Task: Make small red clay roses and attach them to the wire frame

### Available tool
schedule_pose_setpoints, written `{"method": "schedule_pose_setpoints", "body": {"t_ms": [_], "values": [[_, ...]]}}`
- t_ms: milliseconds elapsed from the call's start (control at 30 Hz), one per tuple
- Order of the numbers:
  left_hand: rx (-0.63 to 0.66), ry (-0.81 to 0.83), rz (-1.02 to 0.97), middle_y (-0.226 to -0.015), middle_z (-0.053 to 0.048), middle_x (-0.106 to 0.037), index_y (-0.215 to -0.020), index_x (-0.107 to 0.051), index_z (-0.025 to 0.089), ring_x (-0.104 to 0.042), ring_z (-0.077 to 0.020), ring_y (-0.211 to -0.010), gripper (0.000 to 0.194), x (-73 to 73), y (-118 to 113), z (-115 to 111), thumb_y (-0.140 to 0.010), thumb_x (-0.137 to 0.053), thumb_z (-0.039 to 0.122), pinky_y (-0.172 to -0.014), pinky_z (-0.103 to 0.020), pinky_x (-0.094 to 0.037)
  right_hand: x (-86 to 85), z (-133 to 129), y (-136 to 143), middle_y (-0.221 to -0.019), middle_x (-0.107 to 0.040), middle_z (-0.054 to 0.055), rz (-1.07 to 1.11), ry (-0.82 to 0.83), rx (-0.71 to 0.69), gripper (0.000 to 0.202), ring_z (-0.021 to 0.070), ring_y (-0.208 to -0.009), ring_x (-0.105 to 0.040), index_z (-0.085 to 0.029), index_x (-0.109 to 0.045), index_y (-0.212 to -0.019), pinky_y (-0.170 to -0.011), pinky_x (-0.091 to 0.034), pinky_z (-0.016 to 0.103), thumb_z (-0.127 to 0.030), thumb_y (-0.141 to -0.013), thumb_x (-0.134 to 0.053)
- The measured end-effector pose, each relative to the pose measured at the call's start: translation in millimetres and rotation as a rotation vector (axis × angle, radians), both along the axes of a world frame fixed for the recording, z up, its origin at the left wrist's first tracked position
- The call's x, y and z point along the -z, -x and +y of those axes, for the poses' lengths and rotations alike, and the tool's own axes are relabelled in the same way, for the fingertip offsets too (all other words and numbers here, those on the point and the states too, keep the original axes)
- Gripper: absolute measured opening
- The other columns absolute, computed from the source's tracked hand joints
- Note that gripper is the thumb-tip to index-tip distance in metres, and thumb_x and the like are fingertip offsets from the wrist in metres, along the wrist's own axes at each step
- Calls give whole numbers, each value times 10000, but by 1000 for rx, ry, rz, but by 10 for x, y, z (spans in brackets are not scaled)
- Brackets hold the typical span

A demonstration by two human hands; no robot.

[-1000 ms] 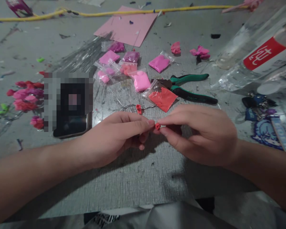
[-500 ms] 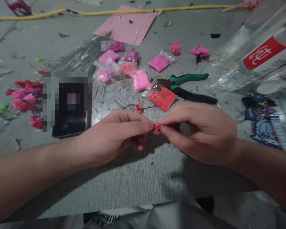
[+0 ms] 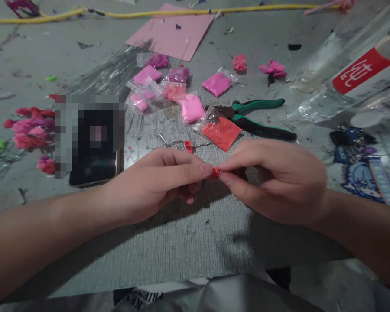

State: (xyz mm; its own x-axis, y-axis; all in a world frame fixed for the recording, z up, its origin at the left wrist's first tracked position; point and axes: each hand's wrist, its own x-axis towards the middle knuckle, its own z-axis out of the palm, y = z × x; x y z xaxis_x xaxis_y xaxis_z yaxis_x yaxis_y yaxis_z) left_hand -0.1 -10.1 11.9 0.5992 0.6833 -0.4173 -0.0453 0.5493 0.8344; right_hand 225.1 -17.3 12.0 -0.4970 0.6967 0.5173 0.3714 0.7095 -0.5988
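Observation:
Between my fingertips is a small red clay piece (image 3: 216, 171), rolled up like a tiny rosebud. My left hand (image 3: 164, 180) pinches it from the left with thumb and forefinger, its other fingers curled beneath. From the right, my right hand (image 3: 276, 180) grips the same piece between thumb and forefinger. Just beyond them a second red clay bud (image 3: 188, 146) lies on the table by a twisted wire. An orange-red clay packet (image 3: 221, 132) rests behind my right hand, touching the green-handled pliers (image 3: 260, 119).
Several bags of pink and purple clay (image 3: 191, 108) lie behind the hands. A phone (image 3: 92, 149) and clusters of clay flowers (image 3: 32, 128) are at left. Thin metal wires (image 3: 100, 73), pink paper (image 3: 175, 32) and a yellow cable (image 3: 156, 14) lie farther back. Plastic bottles (image 3: 360, 73) and keychains (image 3: 354, 145) occupy the right.
The red clay piece has turned slightly between my fingertips, its coiled end now less visible. My left fingertips have shifted a little to the right. Other things stay put.

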Motion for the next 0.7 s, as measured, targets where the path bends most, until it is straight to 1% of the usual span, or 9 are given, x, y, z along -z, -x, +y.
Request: {"method": "schedule_pose_setpoints", "body": {"t_ms": [100,200,267,367,467,600,700], "values": [[13,-40,46,-665,-6,-579,-783,-760,167,-527,-116,-620,269,5,16,-6,-880,-769,419,-560,-223,-461,0,6,-10,-761,-751,14,-4,-31,-38,118,147,-657,-687,-222,-694,-912,-616,-557,295,-105,-893,-698],[34,-119,69,-712,-15,-640,-874,-793,185,-532,-114,-628,180,7,23,-8,-848,-808,362,-544,-213,-433,-8,9,-19,-795,-763,-5,-15,-71,-95,149,142,-676,-692,-254,-694,-921,-620,-563,290,-108,-909,-669],[25,-170,79,-757,-22,-673,-897,-798,193,-546,-114,-642,146,-1,22,-6,-837,-823,323,-545,-211,-430,-17,7,-20,-786,-756,-18,-14,-65,-88,162,145,-680,-695,-274,-688,-914,-614,-565,292,-115,-912,-656],[12,-257,115,-776,-26,-679,-897,-793,196,-562,-122,-654,145,-33,15,-2,-843,-821,328,-543,-219,-439,-33,2,-10,-729,-721,-19,10,-33,-56,141,143,-626,-664,-263,-678,-920,-594,-560,299,-124,-895,-669],[23,-402,147,-790,-24,-671,-913,-799,208,-574,-131,-695,128,-72,9,2,-867,-799,327,-582,-233,-469,-45,-8,7,-715,-706,-13,7,-4,-27,170,150,-603,-646,-269,-670,-917,-589,-564,315,-104,-875,-675],[40,-666,176,-795,-21,-672,-921,-809,212,-590,-132,-738,63,-102,2,9,-899,-768,255,-654,-246,-492,-41,-20,10,-739,-724,-4,8,-27,-25,169,162,-622,-660,-276,-674,-914,-587,-566,327,-111,-883,-664],[44,-737,212,-806,-22,-673,-924,-812,220,-604,-133,-731,69,-108,2,9,-912,-758,261,-660,-254,-493,-33,-20,-4,-751,-730,7,20,-63,-50,130,144,-631,-657,-238,-681,-938,-584,-557,302,-118,-891,-664]]}}
